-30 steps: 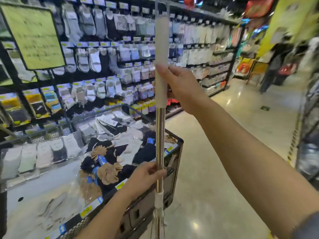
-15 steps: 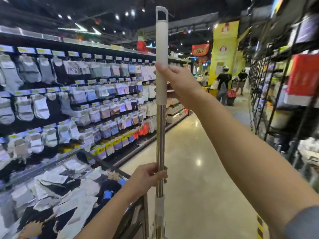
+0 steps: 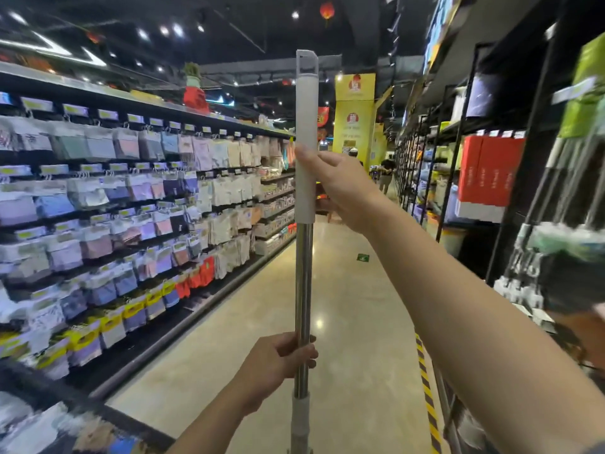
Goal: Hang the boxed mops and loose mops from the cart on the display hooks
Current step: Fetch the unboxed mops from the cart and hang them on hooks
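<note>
Upright mop (image 3: 303, 273), steel pole, white top sleeve

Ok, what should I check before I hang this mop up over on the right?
1. Right hand grips the white sleeve: ok.
2. Left hand grips the metal shaft lower down: ok.
3. Shaft held upright: ok.
4. Hanging loop at the top unobstructed: ok.
5. Free hook among the hanging mops on the right: cannot tell, blurred.
6. Mop head below the frame, free of snags: cannot tell.
</note>
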The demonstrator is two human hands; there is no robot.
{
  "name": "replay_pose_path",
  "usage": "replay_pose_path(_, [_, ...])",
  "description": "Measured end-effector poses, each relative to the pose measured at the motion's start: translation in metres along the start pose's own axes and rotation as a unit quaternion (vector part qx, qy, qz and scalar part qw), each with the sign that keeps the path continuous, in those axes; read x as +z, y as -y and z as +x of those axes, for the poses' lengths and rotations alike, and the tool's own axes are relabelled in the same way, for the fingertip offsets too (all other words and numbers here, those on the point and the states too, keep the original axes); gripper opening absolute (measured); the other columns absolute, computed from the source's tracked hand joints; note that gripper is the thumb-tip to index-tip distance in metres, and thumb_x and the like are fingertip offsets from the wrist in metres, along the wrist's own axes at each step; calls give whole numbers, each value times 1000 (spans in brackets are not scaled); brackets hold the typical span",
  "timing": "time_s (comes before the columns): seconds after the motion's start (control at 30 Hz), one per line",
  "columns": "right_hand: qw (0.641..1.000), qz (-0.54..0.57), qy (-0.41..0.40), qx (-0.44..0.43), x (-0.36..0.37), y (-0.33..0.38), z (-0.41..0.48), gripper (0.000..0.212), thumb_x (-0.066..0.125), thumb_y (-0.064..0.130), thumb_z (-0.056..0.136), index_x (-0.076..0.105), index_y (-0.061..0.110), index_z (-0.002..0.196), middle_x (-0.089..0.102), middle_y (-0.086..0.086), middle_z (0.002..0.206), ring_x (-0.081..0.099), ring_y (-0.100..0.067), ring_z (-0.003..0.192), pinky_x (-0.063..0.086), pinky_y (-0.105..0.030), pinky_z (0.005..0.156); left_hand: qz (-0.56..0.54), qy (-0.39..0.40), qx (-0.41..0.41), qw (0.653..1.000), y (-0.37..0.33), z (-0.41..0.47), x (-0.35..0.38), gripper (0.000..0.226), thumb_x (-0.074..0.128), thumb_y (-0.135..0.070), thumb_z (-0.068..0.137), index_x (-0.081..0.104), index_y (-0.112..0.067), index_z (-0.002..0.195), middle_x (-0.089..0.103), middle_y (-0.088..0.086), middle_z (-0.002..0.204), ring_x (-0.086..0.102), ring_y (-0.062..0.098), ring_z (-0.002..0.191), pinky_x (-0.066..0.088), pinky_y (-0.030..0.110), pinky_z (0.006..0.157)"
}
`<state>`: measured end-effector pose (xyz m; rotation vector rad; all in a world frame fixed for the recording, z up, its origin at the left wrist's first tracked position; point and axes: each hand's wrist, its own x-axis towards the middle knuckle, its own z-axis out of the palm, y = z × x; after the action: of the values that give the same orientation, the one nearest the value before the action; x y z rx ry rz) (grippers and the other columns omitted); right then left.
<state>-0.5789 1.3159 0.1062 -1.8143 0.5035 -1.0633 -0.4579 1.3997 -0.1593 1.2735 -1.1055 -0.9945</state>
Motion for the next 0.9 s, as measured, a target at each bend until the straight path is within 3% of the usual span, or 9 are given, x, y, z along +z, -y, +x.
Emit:
replay_pose_path(0.2, [997, -44, -52, 23, -23, -39, 65, 39, 62, 46, 100, 67, 12, 117, 65, -8, 109, 67, -24, 99, 61, -38, 76, -11, 65, 2, 998, 11, 103, -2, 24, 76, -21, 93, 75, -10, 115, 80, 11, 102, 78, 28, 97, 62, 42, 91])
replay_pose_path(0.33, [993, -62, -101, 27, -43, -56, 113, 48, 63, 49, 99, 67, 9, 125, 66, -6, 106, 67, -24, 99, 62, -39, 77, -14, 102, 4, 995, 2, 170, 0, 20, 75, -19, 94, 75, -11, 113, 81, 12, 100, 78, 26, 94, 63, 37, 87])
replay_pose_path(0.43, [988, -70, -137, 19, -61, -70, 143, 47, 64, 48, 99, 67, 9, 124, 67, -5, 103, 68, -21, 95, 60, -34, 69, 9, 129, 21, 991, -3, 221, 1, 17, 74, -19, 95, 77, -14, 111, 81, 10, 99, 78, 27, 95, 61, 45, 93])
replay_pose_path(0.6, [983, -81, -164, 26, -104, -95, 179, 43, 61, 45, 101, 65, 8, 123, 66, -2, 99, 69, -15, 87, 61, -32, 71, 44, 169, 30, 984, -4, 295, 17, 10, 74, -18, 95, 78, -14, 103, 81, 7, 96, 78, 26, 93, 59, 51, 97])
replay_pose_path(0.9, [967, -101, -233, 23, -216, -171, 267, 46, 64, 49, 98, 67, 10, 121, 70, -6, 104, 71, -19, 91, 64, -35, 73, 95, 218, 52, 970, -4, 446, 75, 14, 69, -23, 99, 75, -18, 110, 80, 2, 96, 79, 17, 90, 62, 35, 87])
